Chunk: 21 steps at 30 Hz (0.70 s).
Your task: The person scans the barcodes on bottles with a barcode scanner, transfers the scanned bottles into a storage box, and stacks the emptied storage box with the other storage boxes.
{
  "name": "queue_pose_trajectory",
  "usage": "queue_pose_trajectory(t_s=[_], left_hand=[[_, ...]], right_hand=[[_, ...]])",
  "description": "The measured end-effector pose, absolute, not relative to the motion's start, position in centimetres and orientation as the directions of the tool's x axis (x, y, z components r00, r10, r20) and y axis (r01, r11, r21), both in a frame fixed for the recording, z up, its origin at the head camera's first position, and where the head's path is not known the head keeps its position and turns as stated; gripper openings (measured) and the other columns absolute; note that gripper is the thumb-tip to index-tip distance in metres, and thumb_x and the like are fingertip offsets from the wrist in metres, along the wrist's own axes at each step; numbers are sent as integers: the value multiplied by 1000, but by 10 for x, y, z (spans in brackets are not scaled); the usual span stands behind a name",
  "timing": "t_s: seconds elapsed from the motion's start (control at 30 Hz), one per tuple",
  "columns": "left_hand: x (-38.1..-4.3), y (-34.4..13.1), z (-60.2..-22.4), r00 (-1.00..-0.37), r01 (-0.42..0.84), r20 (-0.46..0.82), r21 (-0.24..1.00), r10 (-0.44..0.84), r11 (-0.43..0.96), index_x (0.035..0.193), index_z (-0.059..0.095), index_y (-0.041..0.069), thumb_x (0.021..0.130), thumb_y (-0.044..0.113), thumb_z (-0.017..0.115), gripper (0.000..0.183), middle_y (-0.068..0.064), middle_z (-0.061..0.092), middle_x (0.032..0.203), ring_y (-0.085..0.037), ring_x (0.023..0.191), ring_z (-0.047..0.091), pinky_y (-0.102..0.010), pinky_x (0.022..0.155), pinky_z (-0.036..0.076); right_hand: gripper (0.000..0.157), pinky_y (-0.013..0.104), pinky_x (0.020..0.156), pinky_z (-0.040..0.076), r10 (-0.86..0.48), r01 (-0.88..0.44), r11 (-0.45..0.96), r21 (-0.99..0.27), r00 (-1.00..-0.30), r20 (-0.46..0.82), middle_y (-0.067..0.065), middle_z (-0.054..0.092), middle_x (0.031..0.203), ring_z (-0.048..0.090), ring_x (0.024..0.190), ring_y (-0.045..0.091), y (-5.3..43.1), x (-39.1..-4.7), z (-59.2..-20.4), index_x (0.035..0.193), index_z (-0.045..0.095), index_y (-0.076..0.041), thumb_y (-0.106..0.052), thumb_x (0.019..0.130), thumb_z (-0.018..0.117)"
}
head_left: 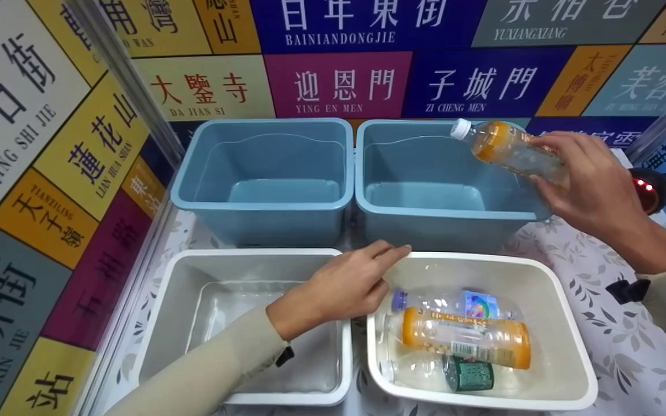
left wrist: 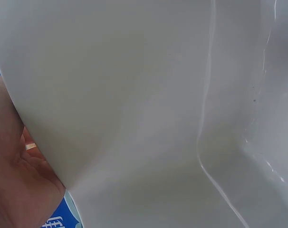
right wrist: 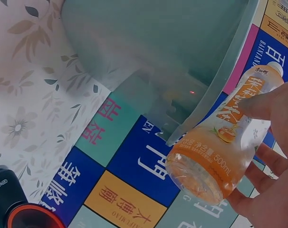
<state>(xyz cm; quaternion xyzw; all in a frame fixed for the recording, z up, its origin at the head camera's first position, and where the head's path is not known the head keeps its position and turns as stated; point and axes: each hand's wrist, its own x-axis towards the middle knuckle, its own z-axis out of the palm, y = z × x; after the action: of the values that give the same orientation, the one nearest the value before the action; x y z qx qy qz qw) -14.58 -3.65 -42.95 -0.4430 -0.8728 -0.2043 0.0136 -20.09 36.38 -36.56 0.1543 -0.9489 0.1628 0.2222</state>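
Note:
My right hand grips a clear plastic bottle with an orange label by its base half, white cap pointing left. It holds the bottle tilted over the right side of the right blue bin. In the right wrist view the orange-labelled bottle shows its base towards the camera, thumb across the label. My left hand lies over the neighbouring rims of the two white bins, fingers reaching to the right bin's back corner and holding nothing visible. In the left wrist view, the palm is beside the white wall.
Inside the right white bin lie a purple-capped bottle, an orange-labelled bottle and a green-labelled bottle. The left white bin and left blue bin stand alongside. Sign-covered panels rise behind. A dark red-lit device shows beyond my right wrist.

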Motion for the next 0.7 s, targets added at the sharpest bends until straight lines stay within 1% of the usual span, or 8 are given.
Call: queue_pose_trajectory(t_s=[0.13,0.33,0.53,0.7], left_hand=[[-145,-37,-428,-608,777,201,348,768,525,162,50,11,98,7,59,65,-11,67,143,-18,98,72,-32,76,63],[-145,-37,-428,-605,781,205,342,769,523,162,50,12,98,7,59,65,-11,67,144,-19,100,73,-32,80,64],[-145,-36,-428,-606,781,204,334,769,527,162,50,12,98,8,59,65,-11,66,144,-20,99,73,-33,76,63],[-146,-38,-429,-602,784,211,339,770,520,162,51,12,98,7,57,64,-11,67,144,-19,101,73,-34,76,63]], right_hand=[[64,73,112,46,-239,-385,890,-244,-850,469,17,58,156,50,144,43,359,-206,-364,155,58,-18,-10,95,80],[64,70,116,43,-259,-396,888,-233,-851,457,17,59,155,50,143,42,353,-211,-364,154,59,-19,-10,94,80],[62,68,120,41,-276,-407,887,-217,-845,457,18,59,153,50,143,43,349,-215,-364,152,60,-17,-12,95,81],[63,68,121,39,-285,-409,888,-211,-848,446,19,59,154,50,143,44,343,-219,-363,154,58,-16,-12,95,81]])
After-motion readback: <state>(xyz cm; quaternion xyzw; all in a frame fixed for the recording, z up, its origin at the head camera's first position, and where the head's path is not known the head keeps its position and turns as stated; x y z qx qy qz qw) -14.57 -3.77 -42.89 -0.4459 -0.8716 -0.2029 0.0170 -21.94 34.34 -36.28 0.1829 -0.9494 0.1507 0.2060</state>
